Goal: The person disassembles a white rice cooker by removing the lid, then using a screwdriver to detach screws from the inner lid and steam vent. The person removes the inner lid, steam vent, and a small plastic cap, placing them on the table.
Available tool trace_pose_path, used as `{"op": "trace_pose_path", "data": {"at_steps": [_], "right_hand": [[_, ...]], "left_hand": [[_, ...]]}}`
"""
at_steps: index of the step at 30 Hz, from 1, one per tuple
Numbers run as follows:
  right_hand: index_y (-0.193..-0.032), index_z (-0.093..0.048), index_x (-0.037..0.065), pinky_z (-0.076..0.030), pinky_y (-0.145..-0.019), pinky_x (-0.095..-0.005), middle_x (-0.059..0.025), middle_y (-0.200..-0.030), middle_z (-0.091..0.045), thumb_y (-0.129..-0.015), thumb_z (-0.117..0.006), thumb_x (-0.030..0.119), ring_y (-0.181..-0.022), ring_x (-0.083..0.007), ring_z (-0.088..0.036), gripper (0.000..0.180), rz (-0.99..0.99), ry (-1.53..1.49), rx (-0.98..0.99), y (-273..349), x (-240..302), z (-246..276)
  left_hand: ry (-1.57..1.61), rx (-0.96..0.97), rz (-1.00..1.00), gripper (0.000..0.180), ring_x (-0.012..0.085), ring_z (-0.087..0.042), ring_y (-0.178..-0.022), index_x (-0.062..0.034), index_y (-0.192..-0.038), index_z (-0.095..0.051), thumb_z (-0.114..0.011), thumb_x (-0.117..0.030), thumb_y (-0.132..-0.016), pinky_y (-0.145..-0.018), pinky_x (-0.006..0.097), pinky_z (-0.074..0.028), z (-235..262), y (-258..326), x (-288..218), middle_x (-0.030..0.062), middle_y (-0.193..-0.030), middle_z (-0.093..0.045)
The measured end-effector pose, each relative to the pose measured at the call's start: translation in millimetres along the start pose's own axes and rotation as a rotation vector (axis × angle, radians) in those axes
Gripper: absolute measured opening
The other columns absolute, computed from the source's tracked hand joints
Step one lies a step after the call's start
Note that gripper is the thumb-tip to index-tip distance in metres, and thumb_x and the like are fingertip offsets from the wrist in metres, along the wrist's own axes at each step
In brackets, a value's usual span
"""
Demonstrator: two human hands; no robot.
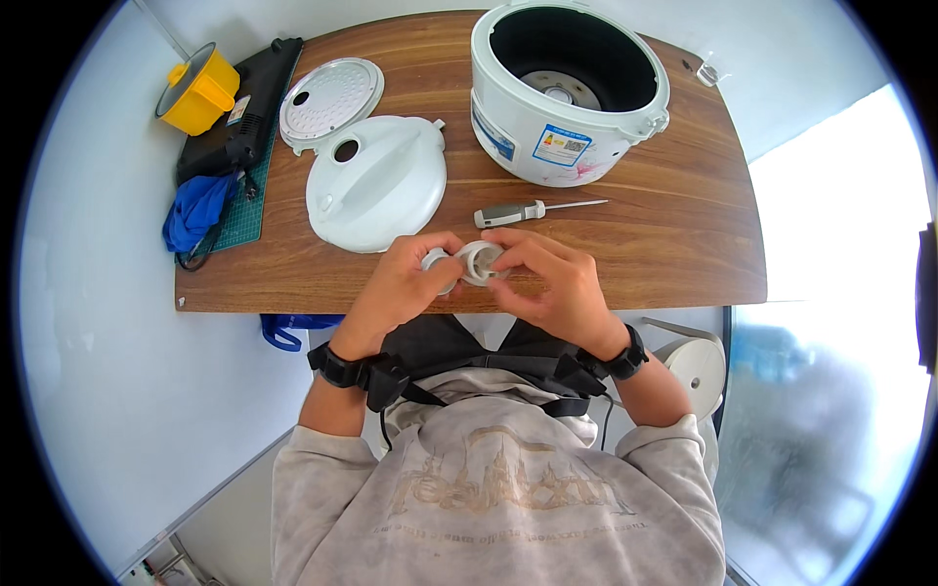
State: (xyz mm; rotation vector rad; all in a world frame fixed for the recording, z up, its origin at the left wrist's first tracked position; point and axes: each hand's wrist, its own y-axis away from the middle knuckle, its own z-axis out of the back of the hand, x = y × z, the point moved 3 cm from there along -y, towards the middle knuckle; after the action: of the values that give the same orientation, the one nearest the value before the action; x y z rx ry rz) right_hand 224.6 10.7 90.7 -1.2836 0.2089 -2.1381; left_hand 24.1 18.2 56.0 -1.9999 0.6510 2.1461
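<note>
Over the table's near edge, my left hand (399, 280) pinches a small white round cap (437, 260) between thumb and fingers. Right beside it, my right hand (557, 281) grips a small white plastic cup (481, 256), its hollow side facing up. The two pieces are close together, and fingers partly cover both. Just beyond my hands lies a screwdriver (508, 213) with a grey and white handle, its shaft pointing right. A white rice cooker lid (376, 186) rests past my left hand.
The white rice cooker body (547, 146) stands open at the far right. A round perforated inner lid (337, 93) touches the white lid. At the left are a black device (244, 127), a yellow pot (210, 98), a blue cloth bag (198, 210) and a green mat (247, 220).
</note>
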Motion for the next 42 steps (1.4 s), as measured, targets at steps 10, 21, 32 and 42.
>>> {"op": "trace_pose_path", "data": {"at_steps": [10,21,32,42], "right_hand": [[-0.109,-0.068,-0.001,-0.060,-0.071,-0.0321,-0.0154,-0.107,-0.073,-0.092,-0.072,0.009,-0.082,-0.0226,-0.075,0.020,-0.265,-0.058,0.016,-6.5,-3.8,5.3],[-0.100,-0.067,0.000,-0.054,-0.059,-0.0352,-0.0135,-0.071,-0.070,-0.088,-0.072,0.015,-0.062,-0.0258,-0.070,0.020,-0.298,0.036,0.217,-19.2,-8.4,-6.7],[-0.101,-0.066,0.001,-0.050,-0.052,-0.0289,-0.0123,-0.058,-0.067,-0.086,-0.063,0.010,-0.050,-0.0183,-0.067,0.018,-0.278,0.020,0.519,-100.6,-0.4,-62.0],[-0.102,-0.065,0.002,-0.054,-0.057,-0.0292,-0.0068,-0.062,-0.069,-0.085,-0.065,0.012,-0.053,-0.0155,-0.068,0.020,-0.182,0.061,0.508,-197.4,-11.0,-145.5]], "left_hand": [[-0.152,-0.075,-0.025,0.018,0.0056,-0.056,-0.067,-0.0005,-0.100,-0.069,-0.067,-0.018,-0.094,-0.061,0.023,-0.047,-1.7,3.6,-5.3,-0.0011,-0.077,-0.064],[-0.023,-0.070,0.096,0.019,0.0058,-0.055,-0.067,-0.0047,-0.103,-0.062,-0.069,-0.021,-0.095,-0.057,0.022,-0.048,6.1,14.5,-12.6,-0.0002,-0.083,-0.059],[0.030,-0.261,-0.067,0.022,0.0126,-0.059,-0.097,-0.0068,-0.113,-0.049,-0.057,-0.004,-0.094,-0.084,0.027,-0.050,77.2,56.9,28.4,0.0022,-0.095,-0.058],[-0.308,-0.713,-0.089,0.022,0.0127,-0.063,-0.084,-0.0015,-0.109,-0.070,-0.070,-0.018,-0.093,-0.077,0.028,-0.051,177.0,68.7,28.2,0.0077,-0.096,-0.074]]}}
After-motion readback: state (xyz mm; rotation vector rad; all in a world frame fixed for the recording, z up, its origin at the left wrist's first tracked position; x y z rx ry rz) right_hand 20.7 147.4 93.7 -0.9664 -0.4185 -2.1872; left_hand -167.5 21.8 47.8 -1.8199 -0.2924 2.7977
